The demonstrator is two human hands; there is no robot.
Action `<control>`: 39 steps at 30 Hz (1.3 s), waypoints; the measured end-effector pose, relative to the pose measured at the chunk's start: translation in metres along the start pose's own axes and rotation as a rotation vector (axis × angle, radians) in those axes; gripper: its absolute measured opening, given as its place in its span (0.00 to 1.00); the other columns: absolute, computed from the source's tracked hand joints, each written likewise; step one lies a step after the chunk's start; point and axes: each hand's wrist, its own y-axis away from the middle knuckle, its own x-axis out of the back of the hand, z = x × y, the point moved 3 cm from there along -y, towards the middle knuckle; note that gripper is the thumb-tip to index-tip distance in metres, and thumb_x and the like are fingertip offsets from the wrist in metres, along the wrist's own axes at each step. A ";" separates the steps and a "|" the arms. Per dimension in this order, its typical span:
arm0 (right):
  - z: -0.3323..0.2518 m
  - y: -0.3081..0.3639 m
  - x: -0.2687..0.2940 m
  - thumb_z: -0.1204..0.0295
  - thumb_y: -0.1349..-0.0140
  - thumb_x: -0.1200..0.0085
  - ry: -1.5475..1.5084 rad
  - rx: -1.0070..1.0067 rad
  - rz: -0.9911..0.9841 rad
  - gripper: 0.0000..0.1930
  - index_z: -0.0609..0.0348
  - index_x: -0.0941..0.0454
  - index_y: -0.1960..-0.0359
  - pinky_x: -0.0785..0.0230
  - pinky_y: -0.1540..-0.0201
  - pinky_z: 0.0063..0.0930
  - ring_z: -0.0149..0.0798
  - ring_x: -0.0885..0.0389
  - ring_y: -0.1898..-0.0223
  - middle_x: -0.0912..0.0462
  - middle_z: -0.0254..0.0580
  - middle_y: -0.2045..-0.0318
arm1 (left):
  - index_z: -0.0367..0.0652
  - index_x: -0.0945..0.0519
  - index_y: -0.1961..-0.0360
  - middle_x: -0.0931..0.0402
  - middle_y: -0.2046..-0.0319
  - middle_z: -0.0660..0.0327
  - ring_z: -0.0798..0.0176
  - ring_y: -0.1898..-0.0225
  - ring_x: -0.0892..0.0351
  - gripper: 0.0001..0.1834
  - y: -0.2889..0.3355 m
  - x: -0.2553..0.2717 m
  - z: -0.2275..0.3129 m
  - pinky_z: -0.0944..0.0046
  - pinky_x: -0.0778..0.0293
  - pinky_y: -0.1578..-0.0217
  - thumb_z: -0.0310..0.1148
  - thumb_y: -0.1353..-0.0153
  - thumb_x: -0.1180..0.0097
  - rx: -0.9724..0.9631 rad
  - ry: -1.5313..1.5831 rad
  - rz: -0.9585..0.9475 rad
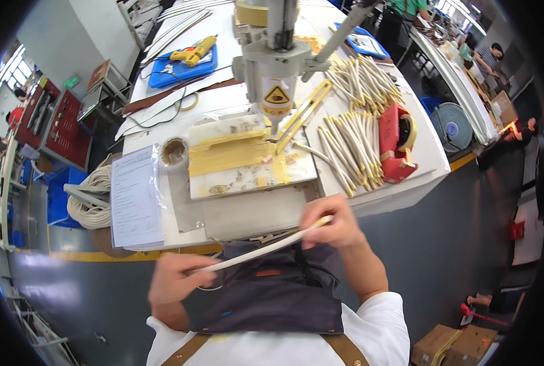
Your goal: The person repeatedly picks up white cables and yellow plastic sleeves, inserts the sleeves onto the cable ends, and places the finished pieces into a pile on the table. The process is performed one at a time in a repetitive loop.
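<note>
A length of white cord [256, 252] stretches between my hands in front of my apron, bowed slightly and tilted up to the right. My left hand [179, 279], a little blurred, is closed on its lower end. Near the other end, which is wrapped in yellow, my right hand [333, 224] pinches it between thumb and fingers. Beyond my hands, a press-like machine head [273, 79] stands over a white block [223, 190] covered partly with yellow tape. Several similar cords with yellow ends [351, 146] lie in bundles to the right of it.
A red tape dispenser [394, 143] sits near the table's right edge. Left of the block are a tape roll [174, 151] and a printed sheet in a plastic sleeve [136, 198]. A blue tray [183, 68] carries a yellow glue gun [200, 51]. Coiled white cord [92, 198] rests left of the table.
</note>
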 end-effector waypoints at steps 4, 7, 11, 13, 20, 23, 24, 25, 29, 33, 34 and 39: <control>-0.011 -0.016 0.024 0.82 0.49 0.31 -0.365 0.256 -0.017 0.10 0.68 0.17 0.65 0.21 0.79 0.29 0.43 0.15 0.76 0.18 0.55 0.73 | 0.35 0.11 0.66 0.25 0.86 0.61 0.71 0.87 0.30 0.20 0.074 0.084 0.035 0.70 0.40 0.83 0.44 0.50 0.25 -0.592 -0.266 0.490; -0.002 -0.051 0.032 0.81 0.47 0.31 -0.122 0.269 -0.008 0.09 0.69 0.16 0.65 0.20 0.72 0.31 0.42 0.14 0.73 0.16 0.55 0.71 | 0.35 0.12 0.65 0.24 0.83 0.61 0.71 0.81 0.28 0.20 0.063 0.102 0.062 0.68 0.37 0.79 0.42 0.50 0.25 -0.517 -0.604 0.528; 0.034 -0.080 0.030 0.74 0.44 0.30 0.637 0.119 0.231 0.07 0.62 0.14 0.66 0.25 0.66 0.29 0.36 0.17 0.70 0.14 0.39 0.69 | 0.36 0.12 0.56 0.20 0.72 0.63 0.73 0.70 0.27 0.12 -0.044 0.096 0.025 0.71 0.33 0.68 0.27 0.41 0.32 -0.184 -0.301 0.573; 0.055 -0.089 0.030 0.71 0.45 0.29 0.934 0.217 0.289 0.07 0.58 0.13 0.67 0.25 0.64 0.31 0.37 0.18 0.68 0.15 0.36 0.69 | 0.37 0.11 0.57 0.18 0.72 0.63 0.72 0.70 0.26 0.10 -0.066 0.093 -0.009 0.71 0.32 0.67 0.25 0.40 0.35 -0.116 -0.255 0.475; 0.074 -0.090 0.028 0.68 0.48 0.28 1.311 0.337 0.409 0.10 0.56 0.12 0.66 0.27 0.59 0.35 0.43 0.21 0.63 0.17 0.36 0.68 | 0.37 0.11 0.61 0.14 0.69 0.57 0.67 0.67 0.18 0.10 -0.098 0.091 -0.081 0.67 0.26 0.64 0.31 0.42 0.31 -0.076 -0.392 0.417; 0.072 -0.089 0.031 0.68 0.47 0.29 1.287 0.316 0.422 0.09 0.55 0.12 0.66 0.27 0.58 0.36 0.44 0.21 0.63 0.17 0.37 0.67 | 0.38 0.11 0.61 0.14 0.69 0.58 0.67 0.68 0.18 0.09 -0.105 0.092 -0.082 0.67 0.26 0.65 0.31 0.42 0.31 -0.081 -0.427 0.405; 0.072 -0.089 0.032 0.68 0.46 0.30 1.286 0.314 0.422 0.08 0.55 0.12 0.66 0.27 0.58 0.37 0.44 0.21 0.63 0.17 0.37 0.67 | 0.39 0.11 0.61 0.14 0.69 0.58 0.66 0.68 0.18 0.09 -0.106 0.092 -0.082 0.67 0.26 0.65 0.31 0.42 0.31 -0.069 -0.445 0.404; 0.072 -0.089 0.032 0.68 0.46 0.31 1.285 0.312 0.422 0.07 0.54 0.13 0.67 0.27 0.57 0.38 0.45 0.22 0.63 0.17 0.37 0.66 | 0.39 0.11 0.61 0.14 0.69 0.58 0.66 0.68 0.18 0.09 -0.106 0.090 -0.081 0.67 0.26 0.66 0.31 0.42 0.31 -0.057 -0.463 0.403; 0.072 -0.089 0.030 0.71 0.46 0.31 1.282 0.335 0.417 0.07 0.56 0.13 0.66 0.27 0.57 0.38 0.46 0.21 0.62 0.17 0.39 0.65 | 0.39 0.11 0.61 0.14 0.69 0.58 0.64 0.70 0.18 0.10 -0.106 0.092 -0.091 0.66 0.26 0.67 0.33 0.42 0.31 -0.081 -0.505 0.397; 0.071 -0.087 0.034 0.74 0.46 0.32 1.234 0.346 0.416 0.07 0.59 0.14 0.65 0.26 0.56 0.39 0.48 0.20 0.60 0.17 0.43 0.64 | 0.40 0.11 0.62 0.14 0.68 0.58 0.64 0.72 0.19 0.10 -0.112 0.085 -0.087 0.67 0.27 0.70 0.34 0.41 0.31 -0.151 -0.522 0.365; 0.071 -0.086 0.035 0.74 0.46 0.32 1.218 0.323 0.412 0.07 0.59 0.14 0.65 0.26 0.56 0.38 0.48 0.20 0.60 0.17 0.43 0.64 | 0.39 0.11 0.61 0.14 0.69 0.58 0.65 0.71 0.19 0.10 -0.113 0.083 -0.085 0.67 0.27 0.70 0.32 0.41 0.31 -0.123 -0.519 0.357; 0.076 -0.087 0.039 0.73 0.46 0.32 1.212 0.300 0.413 0.08 0.59 0.13 0.65 0.27 0.55 0.38 0.48 0.20 0.59 0.17 0.43 0.64 | 0.41 0.11 0.60 0.14 0.68 0.59 0.63 0.75 0.21 0.09 -0.116 0.082 -0.082 0.66 0.27 0.73 0.33 0.40 0.32 -0.201 -0.696 0.347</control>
